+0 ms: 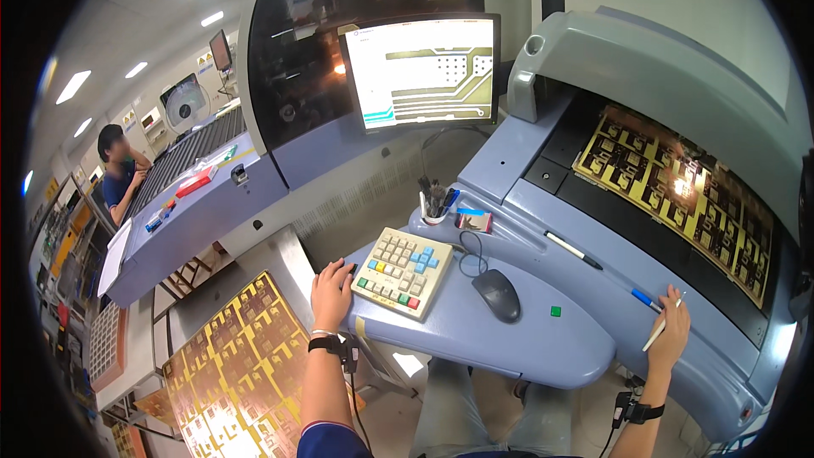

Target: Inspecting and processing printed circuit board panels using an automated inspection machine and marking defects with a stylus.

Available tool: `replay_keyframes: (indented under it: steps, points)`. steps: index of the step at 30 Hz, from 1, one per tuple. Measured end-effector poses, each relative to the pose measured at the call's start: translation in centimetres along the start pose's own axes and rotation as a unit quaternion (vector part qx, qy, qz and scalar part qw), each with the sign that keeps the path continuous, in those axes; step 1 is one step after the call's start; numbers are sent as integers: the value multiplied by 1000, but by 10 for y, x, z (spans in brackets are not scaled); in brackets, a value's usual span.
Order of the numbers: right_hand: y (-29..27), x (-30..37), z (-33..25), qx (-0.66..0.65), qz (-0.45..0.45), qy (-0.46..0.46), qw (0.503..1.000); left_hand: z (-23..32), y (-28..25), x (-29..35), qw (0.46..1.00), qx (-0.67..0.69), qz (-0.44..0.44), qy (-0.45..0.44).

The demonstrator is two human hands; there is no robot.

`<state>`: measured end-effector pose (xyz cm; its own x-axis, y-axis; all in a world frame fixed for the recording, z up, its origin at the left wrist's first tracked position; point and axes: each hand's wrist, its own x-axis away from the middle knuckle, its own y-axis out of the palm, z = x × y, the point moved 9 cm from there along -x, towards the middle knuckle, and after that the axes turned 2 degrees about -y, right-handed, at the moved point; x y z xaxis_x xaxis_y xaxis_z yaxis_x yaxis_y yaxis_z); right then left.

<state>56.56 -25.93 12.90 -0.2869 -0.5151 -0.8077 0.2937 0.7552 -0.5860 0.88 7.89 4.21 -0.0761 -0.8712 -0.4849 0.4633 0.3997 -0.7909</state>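
On the left edge of the blue-grey console shelf, my left hand lies with its fingers stretched out against the side of a beige keypad with coloured keys. My right hand is closed around a slim white pen-like stick at the front ledge of the machine. A blue pen lies just beside its fingers. Beyond that hand, a copper-and-gold patterned circuit board panel lies on the machine's black bed, under a grey hood. A black mouse sits right of the keypad.
A lit monitor shows enlarged circuit tracks. A pen cup, a white-and-black marker and a small green square are on the console. Another patterned panel lies at lower left. A person sits far left.
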Motion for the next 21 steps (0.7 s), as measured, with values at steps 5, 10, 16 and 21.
replay_keyframes:
  steps: [5, 10, 16, 21]
  points:
    - [0, 0, -1, 0, 0, -4, 1000, -2, 2, 0, 1000, 4, -1, -3]
    - [1, 0, -1, 3, -6, -12, 1000, -1, 3, -1, 1000, 4, -19, -14]
    - [1, 0, -1, 3, -11, -14, 1000, 0, 1, 0, 1000, -11, -11, -12]
    - [2, -1, -3, 3, -6, -11, 1000, -5, 3, 0, 1000, -2, -9, -20]
